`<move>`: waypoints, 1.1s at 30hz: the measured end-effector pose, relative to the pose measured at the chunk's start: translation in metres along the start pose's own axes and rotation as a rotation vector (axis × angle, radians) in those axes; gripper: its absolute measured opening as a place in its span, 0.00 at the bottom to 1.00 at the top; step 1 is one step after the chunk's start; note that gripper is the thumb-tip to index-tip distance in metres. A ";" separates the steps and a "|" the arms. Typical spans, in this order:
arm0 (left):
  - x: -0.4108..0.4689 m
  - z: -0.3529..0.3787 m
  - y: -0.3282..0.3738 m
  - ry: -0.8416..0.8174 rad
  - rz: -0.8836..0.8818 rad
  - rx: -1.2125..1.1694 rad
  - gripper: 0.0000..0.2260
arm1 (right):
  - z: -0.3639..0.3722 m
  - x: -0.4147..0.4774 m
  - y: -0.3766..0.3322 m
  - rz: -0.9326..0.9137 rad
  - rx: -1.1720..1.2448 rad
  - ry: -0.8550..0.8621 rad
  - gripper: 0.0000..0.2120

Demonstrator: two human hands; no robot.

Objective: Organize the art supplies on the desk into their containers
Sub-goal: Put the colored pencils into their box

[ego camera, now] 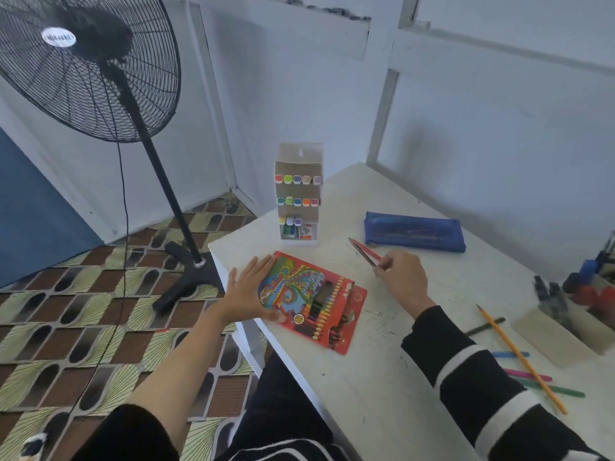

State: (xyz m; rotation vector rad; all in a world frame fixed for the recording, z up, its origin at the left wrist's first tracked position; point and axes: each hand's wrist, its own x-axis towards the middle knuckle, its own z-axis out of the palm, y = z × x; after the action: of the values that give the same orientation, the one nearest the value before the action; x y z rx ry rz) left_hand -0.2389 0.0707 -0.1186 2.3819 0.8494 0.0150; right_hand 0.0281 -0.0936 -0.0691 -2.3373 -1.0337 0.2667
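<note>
While the left hand (248, 291) lies flat with straight fingers on the edge of the flat red cardboard pencil box (312, 297), the right hand (401, 274) pinches two thin pencils (364, 252) with curled fingers. Inside the box window, coloured pencils (319, 311) lie in a row. Behind it on the white, scuffed surface (382, 377), a tall cardboard stand (299, 194) holds markers (293, 179) with coloured caps in tiers, near a blue fabric pencil case (412, 231).
</note>
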 end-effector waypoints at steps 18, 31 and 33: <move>0.000 0.001 0.002 0.014 -0.023 0.018 0.54 | -0.019 -0.082 0.026 0.442 1.099 0.354 0.08; 0.001 0.001 0.001 -0.002 -0.017 0.020 0.58 | -0.013 -0.087 0.022 0.508 1.137 0.369 0.10; 0.001 0.001 0.000 0.005 -0.015 0.016 0.57 | -0.012 -0.086 0.019 0.480 1.117 0.355 0.10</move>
State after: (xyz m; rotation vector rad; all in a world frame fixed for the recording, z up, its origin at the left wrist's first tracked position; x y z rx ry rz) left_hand -0.2375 0.0706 -0.1194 2.3912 0.8732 0.0079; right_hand -0.0144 -0.1717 -0.0738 -1.4550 -0.0372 0.4418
